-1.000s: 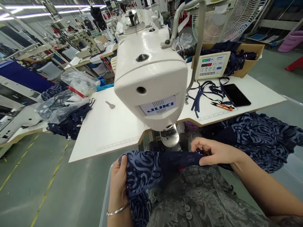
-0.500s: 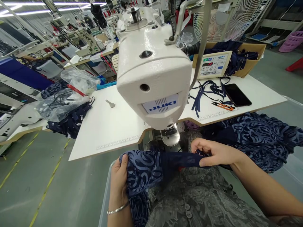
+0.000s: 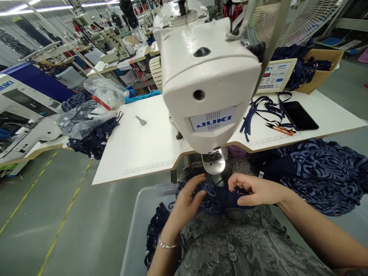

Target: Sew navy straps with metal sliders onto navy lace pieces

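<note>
A navy garment with a swirling blue pattern (image 3: 211, 199) lies bunched in my lap, below the sewing machine head (image 3: 209, 84). My right hand (image 3: 255, 189) is closed on the garment's plain dark band, thumb against bent fingers. A small dark shiny piece shows between those fingers, too small to name. At the garment's left side, my left hand (image 3: 186, 201) has its thumb and fingers apart, slightly blurred. Its fingertips are near the patterned cloth or touching it; I cannot tell which.
On the white table (image 3: 149, 142) lie a small metal tool (image 3: 140, 120), navy straps (image 3: 263, 111), orange thread snips (image 3: 280, 129) and a black phone (image 3: 300, 115). More patterned garments (image 3: 324, 172) are heaped at right. A clear plastic bin (image 3: 138, 214) stands at left with dark pieces inside.
My left hand has let go of the garment's left end and moved right, toward my right hand. The stretched cloth is now bunched. My right hand keeps its hold. The camera view has shifted left.
</note>
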`<state>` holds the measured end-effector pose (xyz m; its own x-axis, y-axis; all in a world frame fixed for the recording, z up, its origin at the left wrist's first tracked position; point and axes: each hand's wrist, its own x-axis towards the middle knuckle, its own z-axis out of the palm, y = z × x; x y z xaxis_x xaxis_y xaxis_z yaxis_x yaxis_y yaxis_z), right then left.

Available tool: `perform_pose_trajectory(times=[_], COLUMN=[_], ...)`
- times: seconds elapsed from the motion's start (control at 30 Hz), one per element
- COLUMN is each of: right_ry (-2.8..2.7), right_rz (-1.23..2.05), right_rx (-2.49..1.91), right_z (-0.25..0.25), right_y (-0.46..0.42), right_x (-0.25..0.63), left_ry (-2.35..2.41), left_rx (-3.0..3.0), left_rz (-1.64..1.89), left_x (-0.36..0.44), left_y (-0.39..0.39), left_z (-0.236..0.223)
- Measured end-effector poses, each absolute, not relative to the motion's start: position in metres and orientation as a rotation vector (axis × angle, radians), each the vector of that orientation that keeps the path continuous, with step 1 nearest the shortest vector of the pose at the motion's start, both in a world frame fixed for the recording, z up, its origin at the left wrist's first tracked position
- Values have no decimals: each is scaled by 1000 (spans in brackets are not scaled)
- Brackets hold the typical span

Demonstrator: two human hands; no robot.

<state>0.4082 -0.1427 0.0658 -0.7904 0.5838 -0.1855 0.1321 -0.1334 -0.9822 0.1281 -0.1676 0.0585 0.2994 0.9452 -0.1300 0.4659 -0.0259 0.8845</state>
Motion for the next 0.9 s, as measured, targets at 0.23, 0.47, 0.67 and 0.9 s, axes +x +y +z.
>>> perform_pose_trajectory(times=[0.23,0.47,0.67,0.9], right_ry=[-1972,-1991,-1985,-1928], right_rz=[1883,1856,1844,1867], right_rx=[-871,-931,-911,-895], right_z=[74,76,72,68], right_y=[-144,-143,-143,-144], right_x=[402,403,404,405], left_ry=[972,970,982,975], left_rx=[1594,1522,1421,1355], left_rz=[356,379,435,488], left_x=[179,179,180,180], left_y=[-172,-170,-171,-173], left_z=[76,74,75,70])
